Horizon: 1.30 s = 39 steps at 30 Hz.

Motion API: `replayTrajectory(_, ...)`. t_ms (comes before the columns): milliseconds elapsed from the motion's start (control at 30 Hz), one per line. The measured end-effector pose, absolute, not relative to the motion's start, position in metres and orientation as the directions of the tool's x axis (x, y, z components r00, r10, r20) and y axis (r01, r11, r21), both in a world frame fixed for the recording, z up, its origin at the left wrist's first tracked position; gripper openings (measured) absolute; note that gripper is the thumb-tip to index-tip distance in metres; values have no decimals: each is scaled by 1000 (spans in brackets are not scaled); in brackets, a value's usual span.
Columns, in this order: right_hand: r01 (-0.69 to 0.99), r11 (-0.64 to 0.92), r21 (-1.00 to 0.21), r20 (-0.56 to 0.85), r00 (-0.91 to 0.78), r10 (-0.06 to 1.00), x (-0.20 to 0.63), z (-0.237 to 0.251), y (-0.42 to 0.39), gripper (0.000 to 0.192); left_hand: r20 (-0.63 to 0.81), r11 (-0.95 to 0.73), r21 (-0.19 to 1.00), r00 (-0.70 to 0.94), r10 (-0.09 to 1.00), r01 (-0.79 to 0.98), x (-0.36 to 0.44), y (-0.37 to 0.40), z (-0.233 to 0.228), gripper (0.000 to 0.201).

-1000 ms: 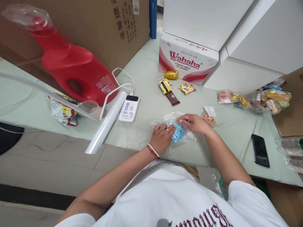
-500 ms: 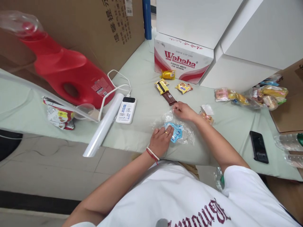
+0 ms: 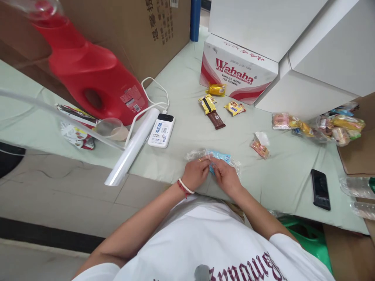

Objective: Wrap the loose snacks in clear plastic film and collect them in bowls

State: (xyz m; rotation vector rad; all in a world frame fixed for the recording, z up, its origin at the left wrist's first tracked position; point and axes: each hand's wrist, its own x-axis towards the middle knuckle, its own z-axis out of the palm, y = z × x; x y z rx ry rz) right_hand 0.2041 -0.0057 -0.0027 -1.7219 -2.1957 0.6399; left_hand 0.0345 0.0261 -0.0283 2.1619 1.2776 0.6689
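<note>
Both hands close together at the near edge of the table (image 3: 181,89), over a clear plastic bag (image 3: 195,155) with a blue snack packet (image 3: 222,157) inside. Left hand (image 3: 195,173), ring on one finger and beaded bracelet at the wrist, curled with fingertips pinching the bag's film beside the blue packet. Right hand (image 3: 225,176) likewise curled, fingertips pinched on the same film, touching the left. Bag lay flat on the pale green cover, just in front of the white shirt.

Farther out: white power bank (image 3: 161,130) with a white cable, beside a clear plastic roll (image 3: 131,147). Red jug (image 3: 88,74) well to the left, small clear cup (image 3: 113,128) at its foot. Brown bar (image 3: 216,119) and yellow wrapped snacks (image 3: 208,104) near a Wahaha carton (image 3: 238,74). Small pink packet (image 3: 259,145) to the right of the hands, black phone (image 3: 320,189) well apart on the right, heap of bagged snacks (image 3: 322,127) beyond
</note>
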Motion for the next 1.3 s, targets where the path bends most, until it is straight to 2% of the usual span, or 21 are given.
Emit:
replayTrajectory(67,896,163,-412,-138,-239,961,198,-4,-10,50,166,-281,745,240,956,605,23,34,-27,31)
replayTrajectory(133,935,145,-324,-218,-223,950,193,0,-11,54,177,-171,738,58,983,653,14,45,-20,42)
replayTrajectory(167,946,143,-290,-249,-219,943,191,3,-11,56,186,-154,710,29,982,687,10,52,-16,49)
replayTrajectory(200,953,143,-267,-271,-216,938,190,6,-11,57,188,-167,680,51,981,714,7,59,-12,52)
replayTrajectory(267,956,145,-254,-285,-217,934,190,9,-10,57,136,-220,666,173,975,713,1,70,-6,37)
replayTrajectory(333,949,148,-279,-270,-226,936,193,9,-8,56,42,-184,733,227,973,654,-6,76,-5,23)
replayTrajectory(433,918,155,-364,-230,-250,941,198,5,-6,53,-91,-3,851,153,984,525,-17,74,-7,26)
replayTrajectory(500,896,166,-411,-195,-265,944,202,1,-5,52,-135,81,866,75,988,493,-21,70,-6,33)
replayTrajectory(567,882,178,-437,-162,-272,949,204,-3,-5,51,-131,92,811,26,991,578,-21,65,-1,33)
replayTrajectory(633,875,181,-449,-138,-268,953,205,-5,-4,50,-128,39,710,74,989,703,-18,61,8,27)
replayTrajectory(700,869,181,-461,-124,-265,956,205,-6,-4,49,-142,-16,678,152,978,735,-13,56,18,27)
replayTrajectory(767,859,185,-477,-117,-270,956,205,-6,-3,48,-185,36,765,166,969,643,-6,52,25,35)
replayTrajectory(867,849,203,-488,-111,-291,950,205,-9,0,43,-373,308,897,166,913,317,13,50,32,34)
replayTrajectory(933,855,210,-474,-106,-292,951,207,-13,1,36,-526,527,847,235,817,66,30,51,32,21)
replayTrajectory(1000,855,221,-469,-91,-296,951,211,-17,1,32,-601,648,757,295,742,-88,46,54,31,11)
replayTrajectory(1033,847,231,-479,-75,-302,950,213,-18,1,33,-608,660,743,300,735,-110,52,55,29,13)
replayTrajectory(1100,808,271,-523,-25,-332,943,218,-19,-1,33,-560,592,804,262,786,-55,61,54,23,20)
replayTrajectory(1200,709,360,-607,79,-396,915,224,-15,-5,31,-386,361,921,222,895,147,65,50,13,24)
replayTrajectory(1300,588,395,-706,123,-447,886,229,-8,-13,30,-251,170,940,261,932,295,66,45,4,33)
